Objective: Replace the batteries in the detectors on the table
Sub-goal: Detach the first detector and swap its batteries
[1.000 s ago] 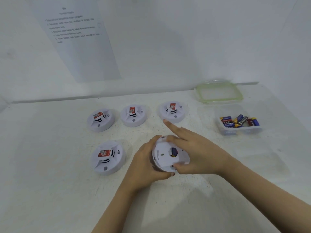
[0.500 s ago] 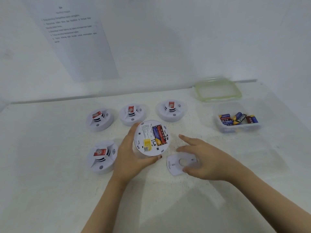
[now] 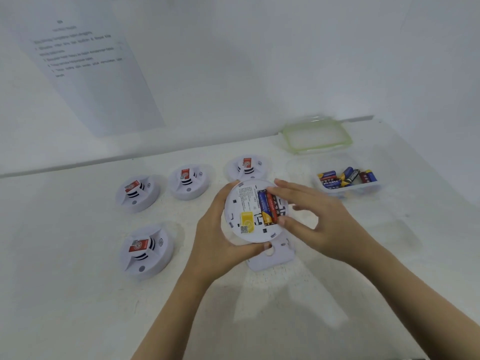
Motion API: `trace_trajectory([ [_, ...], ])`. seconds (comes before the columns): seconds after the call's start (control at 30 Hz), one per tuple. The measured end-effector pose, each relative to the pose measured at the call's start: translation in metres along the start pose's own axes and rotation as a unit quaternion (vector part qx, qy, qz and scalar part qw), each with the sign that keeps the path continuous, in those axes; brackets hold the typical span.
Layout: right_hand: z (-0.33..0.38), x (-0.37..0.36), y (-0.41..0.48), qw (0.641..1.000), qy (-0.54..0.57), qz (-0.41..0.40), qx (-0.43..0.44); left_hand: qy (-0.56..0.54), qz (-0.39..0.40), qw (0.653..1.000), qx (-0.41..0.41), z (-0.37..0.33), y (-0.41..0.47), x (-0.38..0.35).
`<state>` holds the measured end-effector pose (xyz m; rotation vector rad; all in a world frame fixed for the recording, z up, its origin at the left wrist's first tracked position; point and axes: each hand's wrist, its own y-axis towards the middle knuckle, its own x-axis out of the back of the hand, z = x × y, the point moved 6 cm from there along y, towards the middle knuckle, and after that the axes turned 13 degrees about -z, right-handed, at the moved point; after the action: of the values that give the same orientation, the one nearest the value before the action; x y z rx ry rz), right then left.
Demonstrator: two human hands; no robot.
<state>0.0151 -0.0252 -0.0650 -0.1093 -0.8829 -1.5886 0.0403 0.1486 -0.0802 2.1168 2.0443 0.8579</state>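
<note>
My left hand [image 3: 213,242] grips a round white detector [image 3: 244,203] by its rim, back side up above the table. Its battery bay shows a blue battery [image 3: 263,207] and a red battery [image 3: 272,206] side by side. My right hand [image 3: 319,219] reaches over from the right, a fingertip at the far end and the thumb at the near end of the red battery, pinching it. The detector's white back cover [image 3: 272,259] lies on the table just under it. Several other detectors sit face up, among them the near-left detector [image 3: 146,252] and the back-left detector [image 3: 137,193].
A clear plastic box [image 3: 374,189] with several loose batteries [image 3: 345,176] stands at the right. Its green-rimmed lid [image 3: 287,140] lies behind it by the wall. A printed sheet [image 3: 85,68] hangs on the wall at the left.
My right hand pulled the back cover off the detector, laid it on the table, then came back onto the batteries. My left hand turned the detector back side up.
</note>
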Motion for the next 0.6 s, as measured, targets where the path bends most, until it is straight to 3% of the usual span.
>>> trace_trajectory([
  [0.2,-0.003,0.039,0.004,0.997,-0.066,0.009,0.026,-0.02,0.027,0.999,0.005,-0.015,0.001,-0.025],
  [0.6,-0.03,0.087,-0.015,0.996,-0.085,0.013,0.005,-0.027,0.065,0.997,0.031,-0.028,-0.002,-0.091],
])
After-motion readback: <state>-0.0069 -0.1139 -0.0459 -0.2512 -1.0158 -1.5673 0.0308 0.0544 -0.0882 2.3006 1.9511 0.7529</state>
